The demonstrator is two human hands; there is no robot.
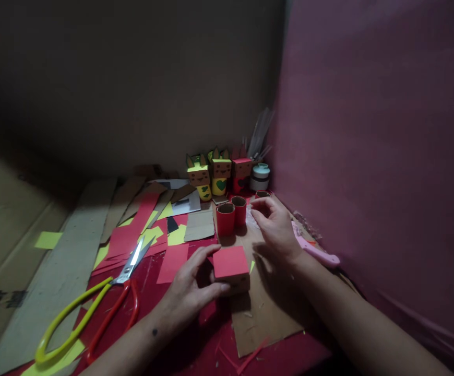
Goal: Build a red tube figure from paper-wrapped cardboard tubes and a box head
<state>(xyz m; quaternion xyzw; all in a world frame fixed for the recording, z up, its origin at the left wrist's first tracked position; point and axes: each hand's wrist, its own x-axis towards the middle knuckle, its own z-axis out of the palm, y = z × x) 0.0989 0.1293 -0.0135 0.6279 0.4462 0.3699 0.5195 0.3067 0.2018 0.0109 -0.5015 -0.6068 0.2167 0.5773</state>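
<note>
Red-topped box in left grip, tubes beyond

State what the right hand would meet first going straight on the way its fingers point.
The right hand would likely meet the open-topped red tube, the right one of the front pair, just to its left. Depth is unclear, so it might pass over it.

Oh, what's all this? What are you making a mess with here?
A person's left hand is holding a small red-topped cardboard box. The right hand is poised near some red tubes; whether its fingers hold anything is hard to tell. Behind stand three box-headed figures, two yellow and one red. Scissors and paper scraps lie to the left.
</note>
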